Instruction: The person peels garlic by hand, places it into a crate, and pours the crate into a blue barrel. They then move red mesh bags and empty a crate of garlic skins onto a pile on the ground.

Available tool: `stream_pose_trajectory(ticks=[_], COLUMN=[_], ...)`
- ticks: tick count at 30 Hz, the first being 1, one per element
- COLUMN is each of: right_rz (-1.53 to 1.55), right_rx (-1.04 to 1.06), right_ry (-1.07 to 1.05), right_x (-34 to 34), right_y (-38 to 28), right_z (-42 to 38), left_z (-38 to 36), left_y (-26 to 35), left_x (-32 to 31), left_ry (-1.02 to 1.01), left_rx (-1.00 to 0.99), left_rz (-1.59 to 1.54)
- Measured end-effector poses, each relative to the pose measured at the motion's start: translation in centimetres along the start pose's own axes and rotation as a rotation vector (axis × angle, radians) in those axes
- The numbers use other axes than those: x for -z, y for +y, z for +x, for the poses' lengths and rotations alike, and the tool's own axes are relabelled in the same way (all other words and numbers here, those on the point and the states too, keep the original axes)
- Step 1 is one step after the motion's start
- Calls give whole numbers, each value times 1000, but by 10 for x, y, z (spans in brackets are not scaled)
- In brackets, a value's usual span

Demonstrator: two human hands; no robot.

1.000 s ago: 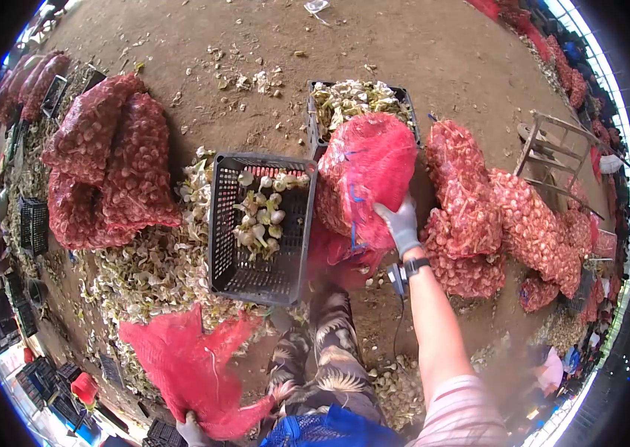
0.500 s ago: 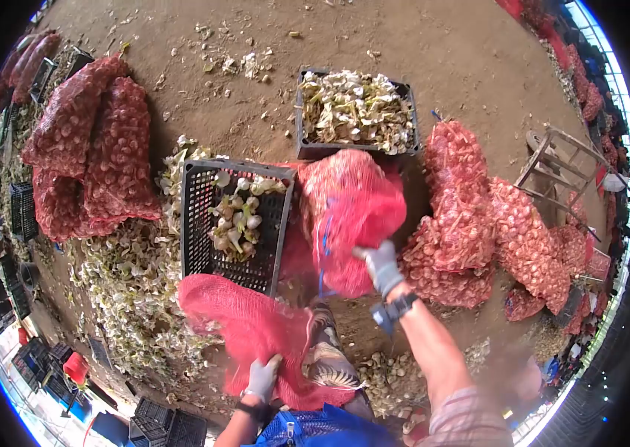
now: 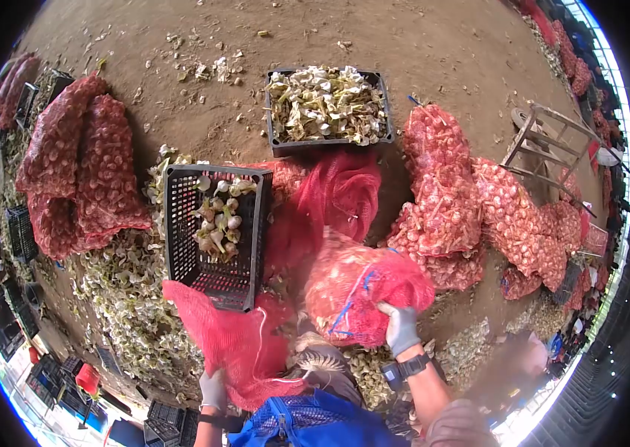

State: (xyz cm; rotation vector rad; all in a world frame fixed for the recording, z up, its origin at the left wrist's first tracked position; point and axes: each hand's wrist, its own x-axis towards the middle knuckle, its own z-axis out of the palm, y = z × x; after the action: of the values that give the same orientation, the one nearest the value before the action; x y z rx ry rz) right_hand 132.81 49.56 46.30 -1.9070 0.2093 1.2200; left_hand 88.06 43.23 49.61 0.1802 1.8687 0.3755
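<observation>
Soft, even daylight fills the scene, brightest along the open edges at right and lower left, where it washes out to glare. Shadows on the dirt floor (image 3: 434, 52) are faint and short. The fisheye lens bends everything toward a black circular border. The centre is fairly sharp; the lower right rim is smeared with blur.

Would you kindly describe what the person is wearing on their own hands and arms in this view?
Both hands wear light grey work gloves: the left hand and the right hand. The right wrist carries a dark watch-like band, and a small dark blue device sits beside it. A dark band also circles the left wrist. A pale striped sleeve covers the right upper arm; both forearms are bare.
</observation>
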Motion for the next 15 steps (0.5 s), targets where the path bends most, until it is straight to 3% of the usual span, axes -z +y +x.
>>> stream_pose_trajectory(ticks=[7,11,13,14,15], right_rz=[217,243,286,295,365], right_rx=[39,206,182,272,236], right_ry=[40,154,85,67,10], right_x=[80,48,62,63,67], right_y=[-50,-148,-198,-224,-251], right_z=[39,17,36,46,58], left_z=[-13,-1,12,17,14], left_y=[-12,-12,-25,-29,-24], left_x=[6,8,23,24,22], left_ry=[-104,-113,-118,-114,-119], left_rx=[-2,35,48,68,-13], left_rz=[260,255,262,268,293])
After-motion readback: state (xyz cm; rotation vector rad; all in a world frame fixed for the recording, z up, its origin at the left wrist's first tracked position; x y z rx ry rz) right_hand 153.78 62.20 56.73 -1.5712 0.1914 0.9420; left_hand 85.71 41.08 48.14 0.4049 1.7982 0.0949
